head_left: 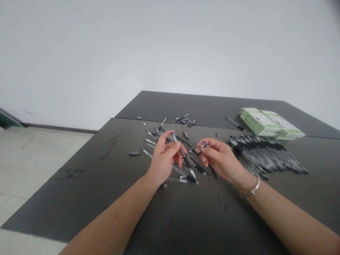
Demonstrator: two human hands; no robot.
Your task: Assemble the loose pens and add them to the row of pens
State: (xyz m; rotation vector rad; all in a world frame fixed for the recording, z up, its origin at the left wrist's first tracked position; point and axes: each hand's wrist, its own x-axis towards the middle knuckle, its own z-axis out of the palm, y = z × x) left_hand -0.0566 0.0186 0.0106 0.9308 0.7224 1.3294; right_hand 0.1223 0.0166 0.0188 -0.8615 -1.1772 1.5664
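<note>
Between its thumb and fingers my left hand (165, 156) grips a clear-barrelled pen (187, 161), its black grip and pointed tip slanting down toward me. To its right, my right hand (219, 156) pinches a small dark pen cap (203, 145). The cap and the pen are apart. Beneath and behind my hands lies a loose heap of pen parts (151, 140), with clear barrels, black grips and thin refills crossing one another. My left hand hides part of this heap.
Many pens lie side by side in a row (265, 156) on the right. Two green-and-white boxes (261, 122) stand behind them, with a single pen (235, 123) alongside. Loose caps (188, 122) lie farther back on the dark table (87, 191); one cap (134, 153) sits left.
</note>
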